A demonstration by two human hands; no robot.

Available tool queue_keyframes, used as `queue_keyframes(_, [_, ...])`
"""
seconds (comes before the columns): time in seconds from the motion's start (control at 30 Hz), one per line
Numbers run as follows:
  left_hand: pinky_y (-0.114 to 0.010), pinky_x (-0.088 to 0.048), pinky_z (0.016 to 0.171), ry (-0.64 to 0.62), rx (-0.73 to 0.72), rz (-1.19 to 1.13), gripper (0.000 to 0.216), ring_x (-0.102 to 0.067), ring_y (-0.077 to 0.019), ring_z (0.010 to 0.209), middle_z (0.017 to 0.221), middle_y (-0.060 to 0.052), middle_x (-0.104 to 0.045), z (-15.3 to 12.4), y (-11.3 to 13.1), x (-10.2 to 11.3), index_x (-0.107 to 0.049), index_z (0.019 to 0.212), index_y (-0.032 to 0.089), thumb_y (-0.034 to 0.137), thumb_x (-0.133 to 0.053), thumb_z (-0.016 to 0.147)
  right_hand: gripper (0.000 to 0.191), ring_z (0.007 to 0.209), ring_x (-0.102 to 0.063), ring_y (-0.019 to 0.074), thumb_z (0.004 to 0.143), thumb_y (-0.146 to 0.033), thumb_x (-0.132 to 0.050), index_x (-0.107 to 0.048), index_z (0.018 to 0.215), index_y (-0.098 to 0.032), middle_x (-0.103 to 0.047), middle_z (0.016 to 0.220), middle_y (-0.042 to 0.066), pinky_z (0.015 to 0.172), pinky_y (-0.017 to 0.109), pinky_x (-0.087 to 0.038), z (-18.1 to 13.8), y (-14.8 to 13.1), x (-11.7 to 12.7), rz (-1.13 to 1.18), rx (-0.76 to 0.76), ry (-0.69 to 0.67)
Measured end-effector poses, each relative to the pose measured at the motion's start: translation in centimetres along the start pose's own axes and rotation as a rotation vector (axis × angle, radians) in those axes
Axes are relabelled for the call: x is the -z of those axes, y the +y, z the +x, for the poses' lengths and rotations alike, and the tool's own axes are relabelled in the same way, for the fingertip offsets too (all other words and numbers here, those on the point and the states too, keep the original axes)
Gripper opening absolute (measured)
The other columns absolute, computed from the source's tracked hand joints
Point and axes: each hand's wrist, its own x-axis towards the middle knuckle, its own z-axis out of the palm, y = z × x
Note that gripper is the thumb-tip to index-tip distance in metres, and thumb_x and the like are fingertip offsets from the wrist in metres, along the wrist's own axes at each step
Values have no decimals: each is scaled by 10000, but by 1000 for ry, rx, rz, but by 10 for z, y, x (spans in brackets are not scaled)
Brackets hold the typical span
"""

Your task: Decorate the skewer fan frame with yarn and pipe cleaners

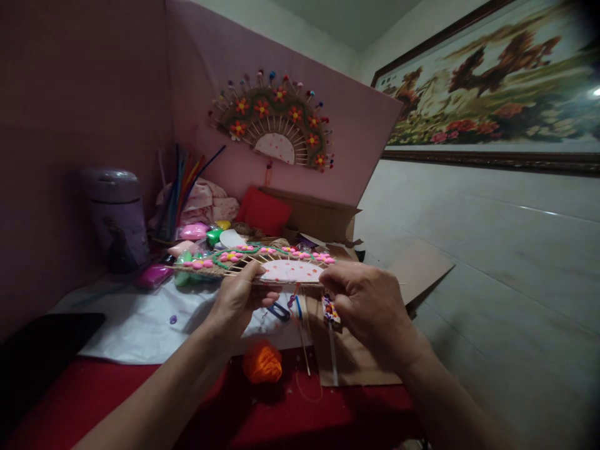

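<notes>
I hold a handmade fan (285, 269) of thin wooden sticks nearly flat in front of me. It has a pale pink dotted half-disc at its middle, a green band and pink clay flowers along its rim. My left hand (237, 300) grips its near edge from below, thumb on top. My right hand (368, 300) pinches its right end, fingers curled. A small multicoloured piece (330, 310) hangs by my right fingers, with strings and sticks dangling under the fan.
A finished fan (276, 122) with red flowers hangs on the pink board. A purple flask (117, 215), pipe cleaners (180, 181), clay lumps (194, 231), a red cushion (265, 212) and a cardboard box (323, 219) stand behind. An orange yarn ball (262, 362) lies on the red cloth.
</notes>
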Motion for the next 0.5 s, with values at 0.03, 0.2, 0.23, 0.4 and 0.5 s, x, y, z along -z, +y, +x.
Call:
queue_keyframes(0.03, [-197,-455,318,2,3,-1,86,-561,-142,347,534,-126,-654,0,0,0,-581,704,82,148,-528,689,168,586,-499,115,666,-92,-497,-591,574,-197,-611,597,-17,523,246,-215,0,2,1,0,-15,-3])
queue_keyframes(0.2, [-185,-429,298,45,28,-28,74,-535,-132,320,466,-90,-617,1,9,1,-556,646,102,136,-503,685,165,586,-532,136,666,-152,-532,-672,662,-238,-656,637,-17,516,246,-243,0,19,6,-54,-144,109])
queue_keyframes(0.23, [-184,-422,293,47,36,-37,76,-527,-128,312,460,-85,-613,1,11,1,-550,638,108,136,-496,685,164,600,-543,142,669,-160,-540,-681,686,-242,-658,643,-15,521,245,-260,-1,22,8,-37,-150,141])
queue_keyframes(0.4, [-183,-422,300,46,73,-29,70,-531,-129,319,473,-81,-618,-1,11,-1,-556,655,109,154,-508,678,177,728,-572,144,732,-139,-538,-682,794,-223,-656,798,11,613,239,-358,-9,9,3,165,45,190])
queue_keyframes(0.5, [-175,-413,301,37,62,-25,77,-529,-123,324,480,-74,-619,-2,8,-2,-564,677,102,159,-512,677,138,776,-566,163,727,-136,-571,-669,796,-204,-638,818,32,656,253,-375,-14,-7,-8,173,122,175])
